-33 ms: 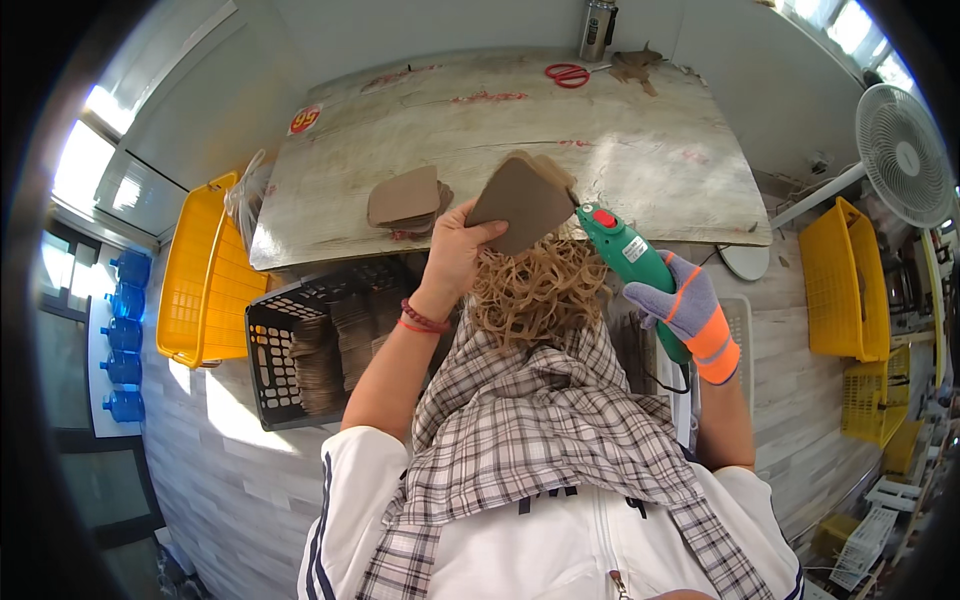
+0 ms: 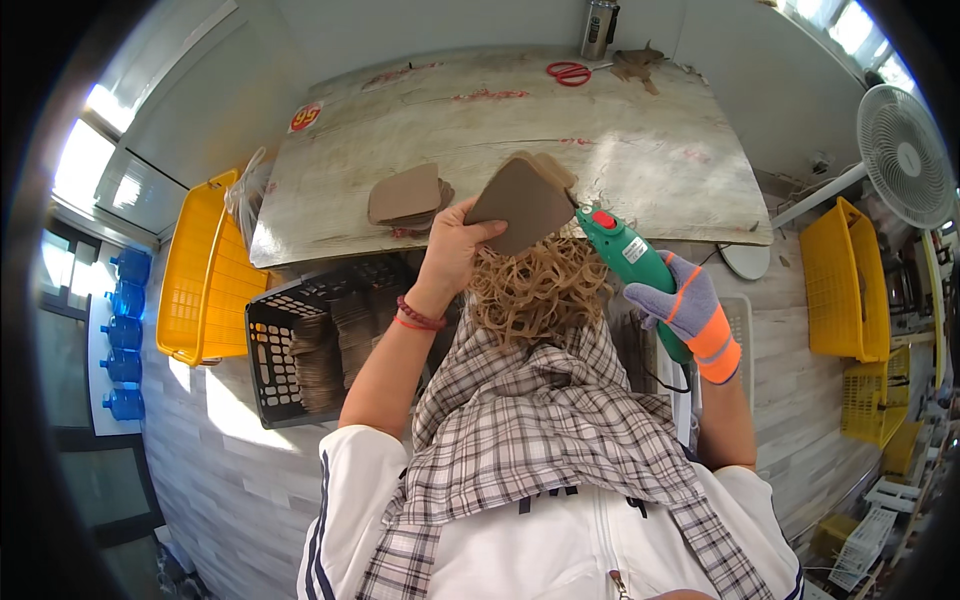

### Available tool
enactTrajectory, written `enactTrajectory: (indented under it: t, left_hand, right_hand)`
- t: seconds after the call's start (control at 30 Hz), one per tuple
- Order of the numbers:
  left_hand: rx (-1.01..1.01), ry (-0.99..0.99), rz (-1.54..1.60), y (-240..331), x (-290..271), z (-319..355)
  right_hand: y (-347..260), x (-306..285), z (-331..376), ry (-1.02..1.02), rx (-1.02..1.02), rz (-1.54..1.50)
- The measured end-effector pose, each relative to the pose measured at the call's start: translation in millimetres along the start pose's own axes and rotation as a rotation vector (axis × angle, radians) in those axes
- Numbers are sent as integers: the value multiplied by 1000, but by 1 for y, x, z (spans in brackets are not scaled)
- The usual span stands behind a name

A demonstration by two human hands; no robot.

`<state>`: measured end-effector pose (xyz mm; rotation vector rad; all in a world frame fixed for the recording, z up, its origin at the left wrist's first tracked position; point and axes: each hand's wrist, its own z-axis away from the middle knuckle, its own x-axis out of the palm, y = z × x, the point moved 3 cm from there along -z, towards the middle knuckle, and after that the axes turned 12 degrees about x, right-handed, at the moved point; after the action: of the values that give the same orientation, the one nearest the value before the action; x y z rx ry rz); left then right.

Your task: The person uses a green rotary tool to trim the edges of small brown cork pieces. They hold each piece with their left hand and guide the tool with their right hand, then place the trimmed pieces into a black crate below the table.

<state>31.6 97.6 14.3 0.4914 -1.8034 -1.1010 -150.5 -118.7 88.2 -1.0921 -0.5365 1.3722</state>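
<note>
My left hand (image 2: 455,252), bare and with red beaded bracelets on the wrist, grips a small stack of brown rounded sheets (image 2: 525,205), thumb on top. In my right hand (image 2: 690,308), gloved in grey and orange, is a green corded electric cutter (image 2: 632,256) with a red switch. Its tip meets the right edge of the stack; the blade itself is too small to make out. Below the stack a heap of curly brown trimmings (image 2: 540,292) lies on the checked cloth (image 2: 540,430) over my lap. Another pile of brown sheets (image 2: 405,196) rests on the table to the left.
The worn table (image 2: 480,125) carries red-handled scissors (image 2: 568,73), a metal flask (image 2: 598,30) and a brown scrap (image 2: 637,66). A black crate (image 2: 270,365) with stacked brown pieces stands at lower left, beside a yellow basket (image 2: 205,290). At right are a fan (image 2: 905,155) and yellow crates (image 2: 845,285).
</note>
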Motion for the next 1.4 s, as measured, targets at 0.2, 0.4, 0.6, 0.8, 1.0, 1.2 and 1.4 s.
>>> enactTrajectory:
  t: [0.2, 0.4, 0.6, 0.8, 1.0, 1.2, 1.4]
  left_hand:
    - [-185, -79, -99, 7, -11, 6]
    - [-297, -95, -77, -4, -10, 18]
    - [-225, -140, -316, 10, -19, 15]
    - [-16, -56, -485, 36, -38, 8]
    - [-36, -48, -292, 42, -43, 3]
    - [-105, -140, -357, 39, -34, 6]
    - [-194, -250, -452, 35, -13, 10]
  right_hand:
    - [2, 9, -1, -60, 5, 38]
    - [5, 21, -13, -32, -18, -4]
    - [0, 23, -12, -91, 55, -3]
    - [-1, 24, -8, -184, 68, 5]
    - [1, 30, -9, -256, 76, 52]
    - [0, 37, -8, -259, 69, 45]
    - [-3, 44, -12, -222, 31, 133]
